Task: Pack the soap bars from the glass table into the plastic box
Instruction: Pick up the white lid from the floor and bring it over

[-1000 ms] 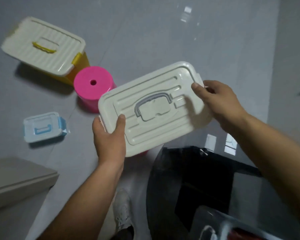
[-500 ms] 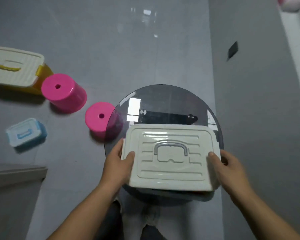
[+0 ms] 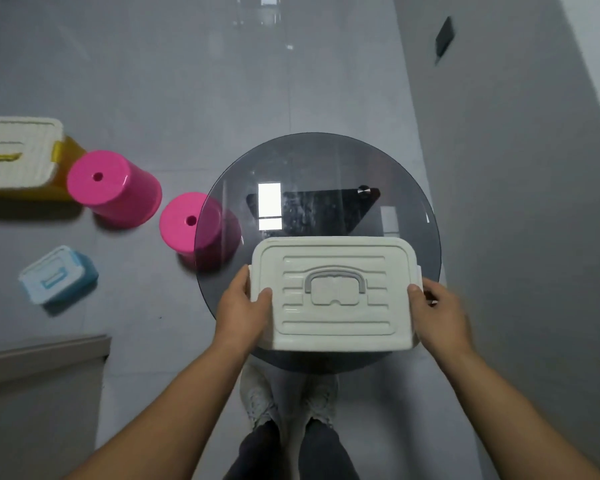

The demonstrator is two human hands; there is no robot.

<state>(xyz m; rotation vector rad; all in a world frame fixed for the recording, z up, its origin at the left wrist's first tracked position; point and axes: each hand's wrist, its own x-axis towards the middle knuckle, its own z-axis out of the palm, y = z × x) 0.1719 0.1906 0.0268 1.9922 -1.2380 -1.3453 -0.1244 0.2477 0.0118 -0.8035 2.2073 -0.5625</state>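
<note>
Grey tiled floor, round smoked-glass table (image 3: pixel 326 161) now centred below. Cream rectangular plastic box with grey lid handle (image 3: pixel 333 294) has swung from mid-air to table's near edge, level. Left hand (image 3: pixel 241 306) and right hand (image 3: pixel 437 310) grasp box ends. Lid closed; no soap bars visible, so packing not begun.

Home: tiled floor (image 3: pixel 153 64), pink stools (image 3: pixel 113 183)

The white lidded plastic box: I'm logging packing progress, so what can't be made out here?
- Contents of the white lidded plastic box: head view, closed opaque lid hides them.
- Whether it rests on the round smoked-glass table: underside hidden by the box itself.
- Left hand and right hand fingers: wrapped under the box ends.
- Yellow storage box: cut by the left edge.
</note>
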